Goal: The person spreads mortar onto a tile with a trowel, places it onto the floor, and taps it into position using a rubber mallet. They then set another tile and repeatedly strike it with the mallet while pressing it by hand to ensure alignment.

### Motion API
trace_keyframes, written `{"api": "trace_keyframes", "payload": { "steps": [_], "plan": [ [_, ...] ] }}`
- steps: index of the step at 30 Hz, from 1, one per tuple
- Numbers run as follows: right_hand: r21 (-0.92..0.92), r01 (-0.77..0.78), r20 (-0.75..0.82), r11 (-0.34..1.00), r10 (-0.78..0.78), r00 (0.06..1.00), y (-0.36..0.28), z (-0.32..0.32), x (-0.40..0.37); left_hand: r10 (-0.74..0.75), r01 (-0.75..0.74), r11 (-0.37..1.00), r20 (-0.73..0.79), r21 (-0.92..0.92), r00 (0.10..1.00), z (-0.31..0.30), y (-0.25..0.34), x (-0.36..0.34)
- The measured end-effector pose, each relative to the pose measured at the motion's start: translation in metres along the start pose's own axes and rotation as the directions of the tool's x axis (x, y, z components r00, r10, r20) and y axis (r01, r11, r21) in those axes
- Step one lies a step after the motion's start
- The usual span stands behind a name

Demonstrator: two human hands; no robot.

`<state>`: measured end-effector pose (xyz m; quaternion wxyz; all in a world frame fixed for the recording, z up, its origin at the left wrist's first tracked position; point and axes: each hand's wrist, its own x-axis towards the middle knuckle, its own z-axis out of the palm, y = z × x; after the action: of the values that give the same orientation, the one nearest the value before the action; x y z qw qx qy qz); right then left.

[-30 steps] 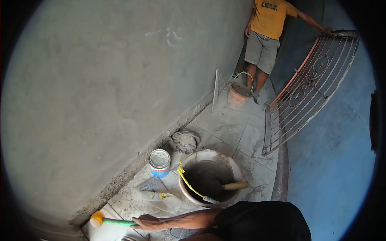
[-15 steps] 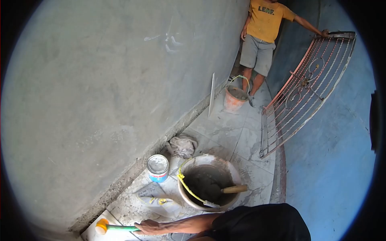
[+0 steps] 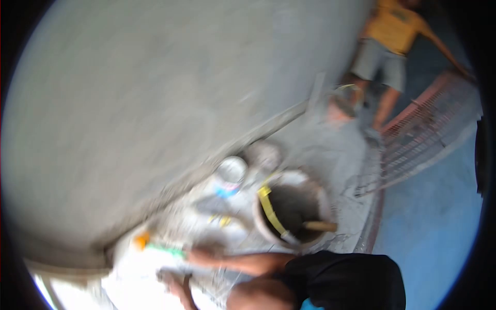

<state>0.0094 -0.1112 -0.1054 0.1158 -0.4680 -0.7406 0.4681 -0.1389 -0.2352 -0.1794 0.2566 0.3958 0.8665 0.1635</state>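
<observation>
My right hand (image 3: 204, 256) is closed round the green handle of a mallet (image 3: 164, 250), whose orange head (image 3: 141, 241) is over the pale floor tile at the lower left. Just below it, my left hand (image 3: 173, 283) is low over the bright tile (image 3: 134, 281), blurred, with thumb and fingers apart and nothing seen in it. Contact with the tile is unclear. Beyond my right forearm stands a bucket (image 3: 261, 222) of grey mortar, with a yellow handle and a wooden tool handle (image 3: 320, 226) leaning over its rim.
Beside the grey wall (image 3: 139, 113) are a paint can (image 3: 231, 173), a crumpled cloth (image 3: 263, 155) and a yellow-marked bag (image 3: 227, 230). Farther off, a person (image 3: 395, 31) in a yellow shirt holds a metal grille (image 3: 423, 129), near an orange bucket (image 3: 341, 109).
The view has shifted and blurred, so the bucket, can and person appear farther right. My left hand has come into view below my right, which still holds the mallet.
</observation>
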Motion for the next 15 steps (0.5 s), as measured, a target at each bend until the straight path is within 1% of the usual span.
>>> {"api": "trace_keyframes", "payload": {
  "steps": [1, 2, 3, 4, 5, 6, 7, 8, 10, 11, 13, 14, 15],
  "plan": [
    [-0.184, 0.07, 0.031, 0.98, -0.066, 0.997, 0.002, -0.004, 0.006, 0.019, -0.018, 0.993, 0.007, -0.113, 1.0, -0.008, 0.012, -0.007],
    [-0.109, 0.139, -0.056, 0.984, -0.146, 0.988, -0.006, -0.01, 0.002, -0.028, 0.042, 0.987, 0.095, -0.154, 0.995, -0.03, 0.034, -0.015],
    [-0.151, 0.228, -0.135, 0.962, -0.248, 0.959, -0.017, -0.016, -0.008, 0.024, -0.024, 0.996, -0.004, -0.086, 1.0, -0.041, 0.045, -0.025],
    [-0.251, 0.215, -0.104, 0.944, -0.247, 0.963, -0.019, -0.017, -0.012, -0.039, 0.036, 0.994, 0.033, 0.105, 0.999, -0.052, 0.062, -0.027],
    [-0.237, 0.308, -0.157, 0.922, -0.349, 0.924, 0.0, -0.006, -0.009, -0.01, 0.009, 0.997, 0.016, 0.077, 1.0, -0.045, 0.054, -0.026],
    [-0.324, 0.165, -0.054, 0.932, -0.192, 0.98, -0.001, -0.008, -0.008, -0.038, 0.038, 0.989, -0.002, 0.142, 0.999, -0.051, 0.062, -0.029],
    [-0.425, 0.137, -0.032, 0.895, -0.166, 0.986, 0.0, -0.007, -0.001, -0.045, 0.046, 0.989, -0.012, 0.144, 0.999, -0.048, 0.06, -0.027],
    [-0.431, 0.101, 0.019, 0.897, -0.103, 0.994, -0.017, -0.014, 0.001, -0.067, 0.067, 0.983, -0.004, 0.174, 0.998, -0.051, 0.064, -0.029],
    [-0.291, 0.225, 0.025, 0.93, -0.228, 0.973, -0.03, -0.023, 0.003, -0.065, 0.065, 0.985, -0.008, 0.159, 0.998, -0.053, 0.066, -0.029],
    [-0.282, 0.23, 0.048, 0.931, -0.226, 0.973, -0.026, -0.02, -0.002, -0.069, 0.07, 0.985, -0.013, 0.155, 0.998, -0.053, 0.066, -0.029],
    [-0.305, 0.318, -0.042, 0.898, -0.346, 0.937, -0.019, -0.016, -0.009, -0.072, 0.075, 0.982, -0.025, 0.172, 0.997, -0.05, 0.064, -0.028],
    [-0.303, 0.317, -0.033, 0.899, -0.342, 0.939, -0.015, -0.013, -0.008, -0.08, 0.082, 0.981, -0.02, 0.177, 0.997, -0.05, 0.065, -0.029],
    [-0.362, 0.218, 0.001, 0.907, -0.234, 0.972, -0.012, -0.009, 0.001, -0.082, 0.085, 0.981, -0.02, 0.176, 0.996, -0.05, 0.067, -0.027]
  ]
}}
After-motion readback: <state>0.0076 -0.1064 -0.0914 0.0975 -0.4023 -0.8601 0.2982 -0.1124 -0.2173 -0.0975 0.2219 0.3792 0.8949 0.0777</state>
